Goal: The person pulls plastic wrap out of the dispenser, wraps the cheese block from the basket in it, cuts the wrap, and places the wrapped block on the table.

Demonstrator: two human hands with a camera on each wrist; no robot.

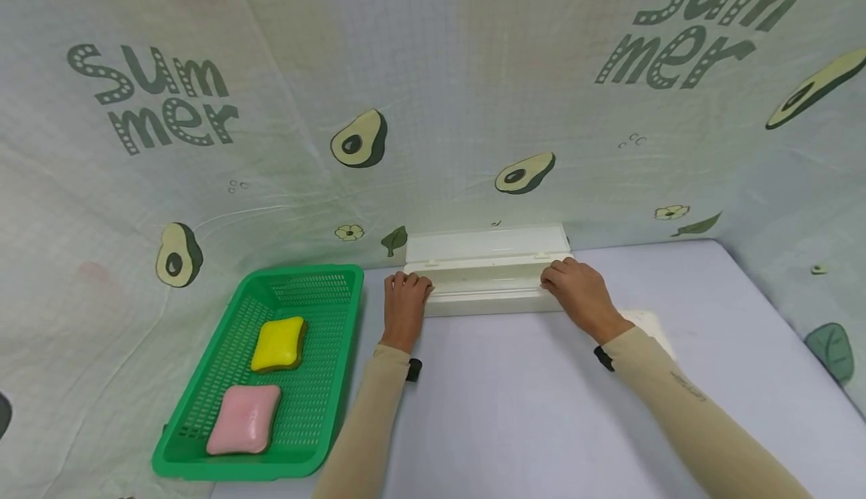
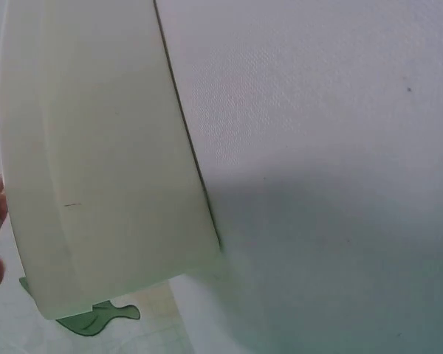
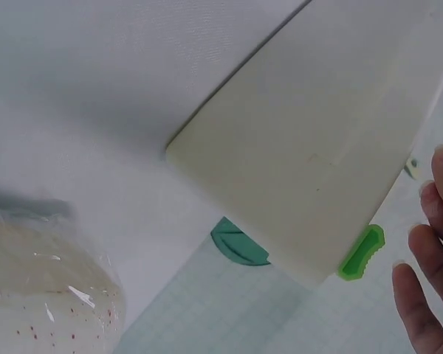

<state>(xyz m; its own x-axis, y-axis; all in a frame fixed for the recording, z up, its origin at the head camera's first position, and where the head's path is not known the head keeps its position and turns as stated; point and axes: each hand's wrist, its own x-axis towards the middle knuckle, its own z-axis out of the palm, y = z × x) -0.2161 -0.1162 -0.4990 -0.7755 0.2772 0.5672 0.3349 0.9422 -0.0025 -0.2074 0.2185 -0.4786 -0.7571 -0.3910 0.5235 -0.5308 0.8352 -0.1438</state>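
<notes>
A long white box (image 1: 487, 305) with its lid (image 1: 489, 242) swung back stands near the back of the table. My left hand (image 1: 406, 305) holds its left end, fingers bent at the top edge. At the right end my right hand (image 1: 580, 294) has its curled fingers on the same edge. The left wrist view shows the box's smooth front wall (image 2: 118, 162), with only a few fingertips at the border. A bright green piece (image 3: 362, 253) sticks out by the top edge in the right wrist view, near my fingers. What the fingertips touch inside is hidden.
On the left lies a green plastic basket (image 1: 352, 334) with a yellow cushion-shaped block (image 1: 277, 345) and a pink one (image 1: 242, 418). Something pale in clear plastic with red specks (image 3: 52, 295) sits under my right forearm. A printed curtain (image 1: 433, 93) hangs behind the table.
</notes>
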